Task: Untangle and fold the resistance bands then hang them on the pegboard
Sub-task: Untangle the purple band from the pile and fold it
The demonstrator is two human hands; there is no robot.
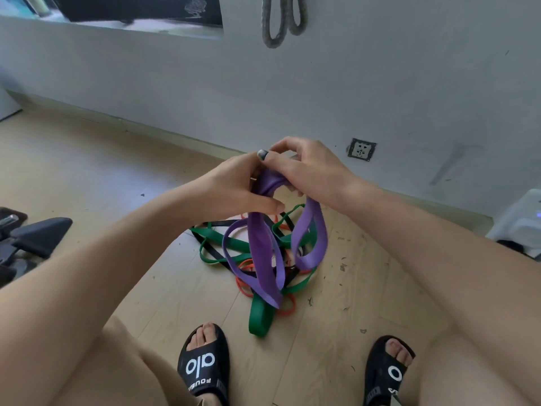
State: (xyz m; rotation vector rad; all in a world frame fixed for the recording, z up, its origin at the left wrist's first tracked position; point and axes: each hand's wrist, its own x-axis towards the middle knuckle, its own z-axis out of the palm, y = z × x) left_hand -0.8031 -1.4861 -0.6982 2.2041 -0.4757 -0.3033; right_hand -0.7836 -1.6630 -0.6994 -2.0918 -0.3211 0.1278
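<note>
A purple resistance band (263, 253) hangs in several loops from both my hands, above the floor. My left hand (234, 189) grips its bunched top from the left, and my right hand (304, 168) pinches the same bunch from the right. Under the purple loops a tangle lies on the wooden floor: a green band (259, 319), an orange band (244, 288) and a black band (206, 250), all crossing each other. A grey band (281, 22) hangs in two loops on the wall above. No pegboard is in view.
The grey wall (380, 83) stands close ahead with a power socket (362, 149) low on it. A black machine part (38, 234) sits on the floor at the left, a white object (521, 224) at the right. My feet in black slides (205, 367) stand near the tangle.
</note>
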